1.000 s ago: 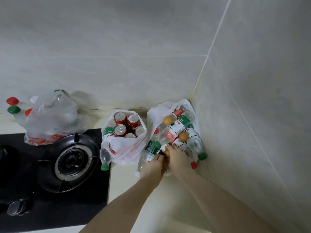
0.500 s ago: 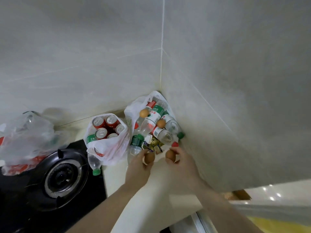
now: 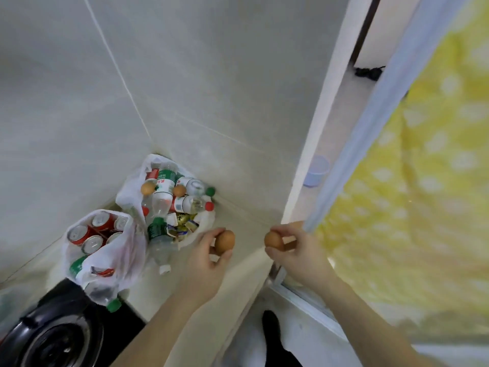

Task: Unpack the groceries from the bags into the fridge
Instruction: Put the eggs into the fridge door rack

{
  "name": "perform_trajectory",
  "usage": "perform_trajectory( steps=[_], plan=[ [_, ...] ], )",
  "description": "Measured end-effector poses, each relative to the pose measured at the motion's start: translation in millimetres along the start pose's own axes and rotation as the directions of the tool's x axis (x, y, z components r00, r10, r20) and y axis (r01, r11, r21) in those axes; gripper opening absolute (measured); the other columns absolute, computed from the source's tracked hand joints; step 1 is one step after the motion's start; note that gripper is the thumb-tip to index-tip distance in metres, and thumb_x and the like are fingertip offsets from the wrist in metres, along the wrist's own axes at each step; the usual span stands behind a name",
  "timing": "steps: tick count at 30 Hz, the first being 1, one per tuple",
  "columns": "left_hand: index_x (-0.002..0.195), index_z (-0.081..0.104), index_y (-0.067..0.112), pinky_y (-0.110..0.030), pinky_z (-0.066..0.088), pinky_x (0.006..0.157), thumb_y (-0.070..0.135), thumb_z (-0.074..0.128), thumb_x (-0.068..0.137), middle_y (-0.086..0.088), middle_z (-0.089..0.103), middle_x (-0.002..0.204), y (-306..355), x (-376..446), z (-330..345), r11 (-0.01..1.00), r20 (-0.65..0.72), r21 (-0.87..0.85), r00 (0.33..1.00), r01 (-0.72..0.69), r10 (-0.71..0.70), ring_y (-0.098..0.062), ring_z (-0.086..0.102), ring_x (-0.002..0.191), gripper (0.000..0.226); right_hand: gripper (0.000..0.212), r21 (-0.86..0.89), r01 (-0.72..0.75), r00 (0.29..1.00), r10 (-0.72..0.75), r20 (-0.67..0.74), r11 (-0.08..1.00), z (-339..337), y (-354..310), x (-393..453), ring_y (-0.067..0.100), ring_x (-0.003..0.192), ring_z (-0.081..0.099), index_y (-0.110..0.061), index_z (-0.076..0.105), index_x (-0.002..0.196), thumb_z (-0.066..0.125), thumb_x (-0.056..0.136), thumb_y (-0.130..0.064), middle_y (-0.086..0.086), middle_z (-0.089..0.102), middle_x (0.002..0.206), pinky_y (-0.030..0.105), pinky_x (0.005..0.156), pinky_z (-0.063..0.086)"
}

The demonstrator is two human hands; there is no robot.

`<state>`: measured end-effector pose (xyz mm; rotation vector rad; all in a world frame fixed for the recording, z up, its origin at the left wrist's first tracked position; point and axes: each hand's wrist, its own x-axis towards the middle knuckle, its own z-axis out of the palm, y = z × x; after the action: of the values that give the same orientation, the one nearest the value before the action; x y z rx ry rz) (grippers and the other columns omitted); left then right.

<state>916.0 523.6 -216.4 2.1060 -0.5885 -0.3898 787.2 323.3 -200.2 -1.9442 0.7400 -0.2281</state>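
The left hand [image 3: 209,263] has its fingers clamped on a smooth brown egg [image 3: 224,242]; the right hand's [image 3: 299,251] fingers pinch another brown egg [image 3: 272,239], both clear of the white plastic bag of bottles [image 3: 137,192] beyond the fingertips on the worktop [image 3: 185,292]

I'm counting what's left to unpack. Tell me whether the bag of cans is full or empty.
Still full: the cans bag shows five can tops packed upright in its open mouth.

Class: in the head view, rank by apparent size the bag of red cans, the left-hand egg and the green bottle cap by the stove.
1. bag of red cans
2. left-hand egg, though nearer the camera
3. green bottle cap
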Motion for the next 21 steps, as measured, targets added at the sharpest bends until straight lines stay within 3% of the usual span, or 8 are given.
perform_trajectory(
  steps=[3, 5, 11, 17, 21],
  plan=[
    [0.129, 0.056, 0.035, -0.007, 0.049, 0.074, 0.022, 0.071, 0.096, 0.014, 0.059, 0.118, 56, -17, 14, 0.994, 0.119, -0.037, 0.988, -0.099, 0.103, 0.005, 0.061, 0.095, 0.039, 0.037, 0.061, -0.061, 0.991, 0.068, -0.111, 0.996, -39, 11, -44, 0.004, 0.073, 0.071, -0.040, 0.070, 0.109, 0.085, 0.078, -0.026, -0.020, 0.074, 0.095, 0.017, 0.065, 0.052],
    [0.129, 0.055, 0.034, -0.001, 0.043, 0.071, 0.022, 0.070, 0.096, 0.016, 0.060, 0.116, 81, -22, 23, 0.989, 0.166, -0.077, 0.976, -0.130, 0.141, 0.003, 0.063, 0.090, 0.038, 0.038, 0.079, -0.062, 0.983, 0.075, -0.170, 0.995, -60, 15, -61, 0.004, 0.074, 0.071, -0.038, 0.071, 0.111, 0.085, 0.078, -0.025, -0.020, 0.074, 0.097, 0.013, 0.065, 0.051],
    [0.124, 0.057, 0.042, -0.013, 0.050, 0.073, 0.015, 0.070, 0.095, 0.019, 0.064, 0.119, 155, -38, 85, 0.949, 0.320, -0.206, 0.901, -0.237, 0.294, 0.001, 0.062, 0.099, 0.042, 0.039, 0.133, -0.087, 0.900, 0.135, -0.416, 0.987, -147, 43, -129, 0.001, 0.079, 0.070, -0.038, 0.073, 0.111, 0.086, 0.077, -0.023, -0.019, 0.074, 0.104, 0.012, 0.070, 0.049],
    [0.126, 0.058, 0.044, -0.012, 0.048, 0.067, 0.021, 0.072, 0.094, 0.016, 0.066, 0.110, 234, -67, 169, 0.910, 0.439, -0.271, 0.801, -0.314, 0.407, -0.005, 0.064, 0.089, 0.042, 0.036, 0.180, -0.152, 0.793, 0.229, -0.565, 0.972, -239, 77, -200, 0.001, 0.080, 0.070, -0.041, 0.073, 0.110, 0.085, 0.080, -0.025, -0.020, 0.072, 0.103, 0.015, 0.070, 0.049],
    [0.128, 0.056, 0.049, -0.018, 0.051, 0.065, 0.030, 0.073, 0.093, 0.009, 0.068, 0.103, 282, -93, 225, 0.878, 0.533, -0.323, 0.698, -0.354, 0.478, -0.011, 0.067, 0.078, 0.044, 0.037, 0.195, -0.177, 0.678, 0.263, -0.686, 0.965, -291, 99, -246, 0.003, 0.080, 0.070, -0.042, 0.073, 0.110, 0.084, 0.079, -0.024, -0.018, 0.073, 0.101, 0.016, 0.073, 0.053]
  ],
)
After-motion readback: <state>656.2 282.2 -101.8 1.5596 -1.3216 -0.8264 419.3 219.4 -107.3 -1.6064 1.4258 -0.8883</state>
